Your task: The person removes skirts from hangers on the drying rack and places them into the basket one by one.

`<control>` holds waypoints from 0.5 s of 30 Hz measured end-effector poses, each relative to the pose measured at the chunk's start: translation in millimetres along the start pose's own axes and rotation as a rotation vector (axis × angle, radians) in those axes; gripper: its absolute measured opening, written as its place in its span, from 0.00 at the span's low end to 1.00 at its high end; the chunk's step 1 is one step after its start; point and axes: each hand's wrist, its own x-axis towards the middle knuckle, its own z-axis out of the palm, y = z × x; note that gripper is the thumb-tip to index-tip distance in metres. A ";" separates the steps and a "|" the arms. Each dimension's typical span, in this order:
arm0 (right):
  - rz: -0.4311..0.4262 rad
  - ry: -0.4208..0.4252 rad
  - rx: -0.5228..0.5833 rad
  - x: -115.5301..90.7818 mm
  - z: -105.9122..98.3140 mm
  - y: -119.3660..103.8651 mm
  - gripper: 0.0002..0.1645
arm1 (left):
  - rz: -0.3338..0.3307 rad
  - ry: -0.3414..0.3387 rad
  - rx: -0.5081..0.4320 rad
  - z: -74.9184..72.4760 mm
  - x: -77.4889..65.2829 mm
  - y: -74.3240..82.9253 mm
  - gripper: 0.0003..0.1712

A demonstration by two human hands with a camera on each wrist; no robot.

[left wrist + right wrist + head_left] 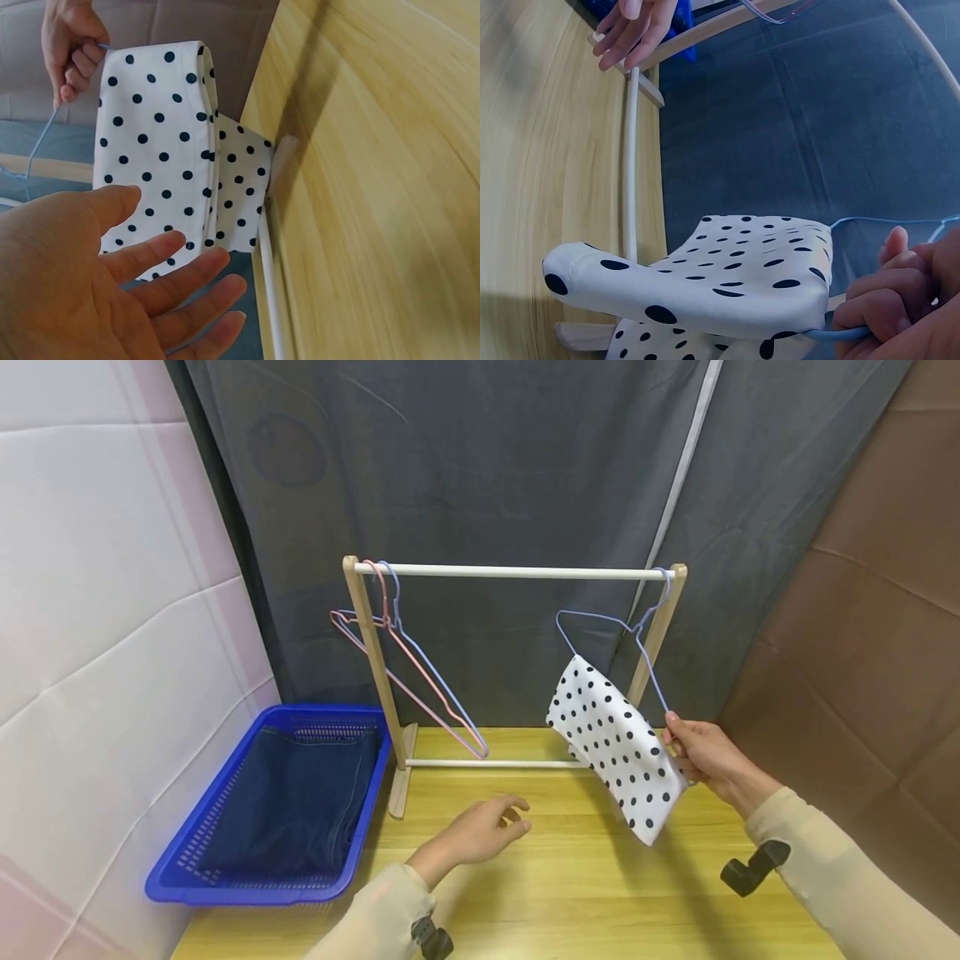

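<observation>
At the right end of the rack's white top rail (510,572), a blue hanger (596,613) hangs by its hook. Draped over its lower bar is a folded white cloth with black dots (618,743), tilted down toward the right. My right hand (708,758) grips the hanger's lower right corner, beside the cloth's edge; the right wrist view shows fingers curled around the blue bar (840,334). My left hand (483,831) hovers over the table left of the cloth, fingers spread and holding nothing. In the left wrist view its palm (67,277) overlaps the dotted cloth (150,142).
Pink (420,664) and blue (442,672) hangers hang at the rail's left end. A blue plastic basket (161,868) holding folded dark denim (292,802) stands left of the wooden rack (378,668). Grey curtain (487,460) backs the table (570,893); a brown panel (862,652) stands right.
</observation>
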 end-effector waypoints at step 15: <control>0.010 -0.012 -0.015 -0.8 5.3 -5.0 0.28 | -0.042 0.021 -0.044 1.9 11.7 -18.5 0.25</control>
